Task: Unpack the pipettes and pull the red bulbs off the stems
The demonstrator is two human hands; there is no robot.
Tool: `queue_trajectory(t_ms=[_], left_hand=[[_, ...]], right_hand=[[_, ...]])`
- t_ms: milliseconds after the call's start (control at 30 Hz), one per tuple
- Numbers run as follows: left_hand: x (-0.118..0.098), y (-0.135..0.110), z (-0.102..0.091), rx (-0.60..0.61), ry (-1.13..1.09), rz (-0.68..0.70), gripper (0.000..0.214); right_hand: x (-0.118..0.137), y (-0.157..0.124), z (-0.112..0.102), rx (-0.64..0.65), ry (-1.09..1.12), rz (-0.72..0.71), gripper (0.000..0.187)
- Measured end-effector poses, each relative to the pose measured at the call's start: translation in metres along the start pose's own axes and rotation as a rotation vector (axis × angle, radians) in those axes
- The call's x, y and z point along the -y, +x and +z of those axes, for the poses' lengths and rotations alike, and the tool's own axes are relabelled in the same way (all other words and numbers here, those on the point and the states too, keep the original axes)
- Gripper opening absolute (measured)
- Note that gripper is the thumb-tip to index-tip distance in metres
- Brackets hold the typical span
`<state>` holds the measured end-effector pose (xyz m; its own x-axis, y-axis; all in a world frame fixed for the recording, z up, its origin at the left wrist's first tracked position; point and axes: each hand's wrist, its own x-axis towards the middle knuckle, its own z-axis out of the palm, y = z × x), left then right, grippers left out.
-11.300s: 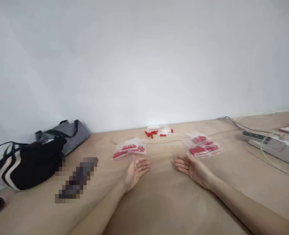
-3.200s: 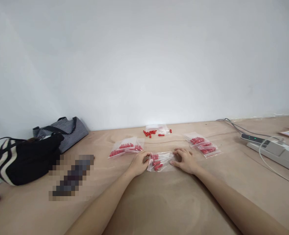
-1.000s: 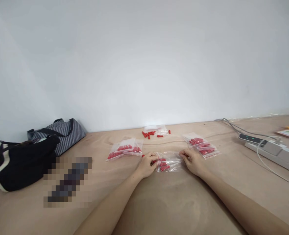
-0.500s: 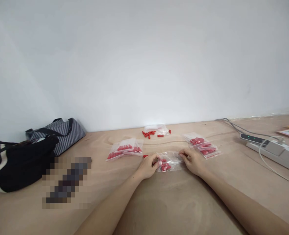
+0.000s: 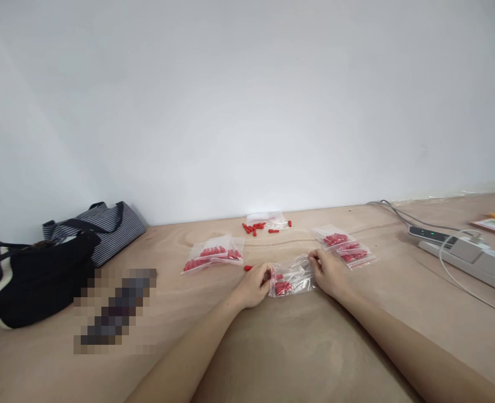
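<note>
Between my hands lies a clear zip bag (image 5: 301, 284) with several small red pieces (image 5: 283, 287) inside. My left hand (image 5: 255, 284) is closed on the bag's left end, at the red-striped zip edge. The far right end is pinched by the fingers of my right hand (image 5: 327, 271), which lift it slightly. A loose red piece (image 5: 248, 268) rests just beyond my left hand. Farther back is a small pile of red pieces (image 5: 253, 228), each narrow at one end, beside a flat zip bag (image 5: 266, 219).
Filled zip bags (image 5: 214, 253) overlap on the left, and more filled bags (image 5: 344, 246) overlap on the right. A black bag (image 5: 41, 285) and a striped bag (image 5: 104, 232) stand at far left. A power strip (image 5: 470, 263) with cables lies at right. A white wall (image 5: 247, 112) backs the table.
My right hand has shifted slightly, and the clear bag's right end is now raised and more crumpled. My left hand keeps its hold on the other end.
</note>
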<state>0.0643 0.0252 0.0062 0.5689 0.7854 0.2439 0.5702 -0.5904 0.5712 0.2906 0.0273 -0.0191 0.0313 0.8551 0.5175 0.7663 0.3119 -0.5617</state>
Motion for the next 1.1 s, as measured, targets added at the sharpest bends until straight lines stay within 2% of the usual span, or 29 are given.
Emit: queue_trajectory(t_ms=[167,467,633,733,867,1100], left_hand=[[0.003,-0.004,-0.004,-0.034,-0.01,-0.005,0.012],[0.022,-0.015,-0.025,-0.142,0.013,-0.062,0.008],[0.022,-0.016,-0.025,-0.235,0.122,0.004,0.01],[0.018,-0.016,-0.021,-0.287,0.203,0.098,0.011],[0.008,-0.013,-0.006,-0.226,0.208,0.187,0.009],[-0.006,0.008,0.022,-0.214,0.093,0.011,0.015]], right_hand=[[-0.005,0.001,0.0,-0.004,-0.038,0.031,0.013],[-0.034,0.008,-0.007,0.023,-0.035,0.082,0.016],[-0.04,0.008,-0.012,0.03,-0.035,0.078,0.018],[-0.043,0.008,-0.012,0.015,-0.041,0.086,0.019],[-0.042,0.008,-0.01,-0.014,-0.047,0.102,0.02],[-0.033,0.005,-0.009,-0.034,-0.05,0.111,0.018]])
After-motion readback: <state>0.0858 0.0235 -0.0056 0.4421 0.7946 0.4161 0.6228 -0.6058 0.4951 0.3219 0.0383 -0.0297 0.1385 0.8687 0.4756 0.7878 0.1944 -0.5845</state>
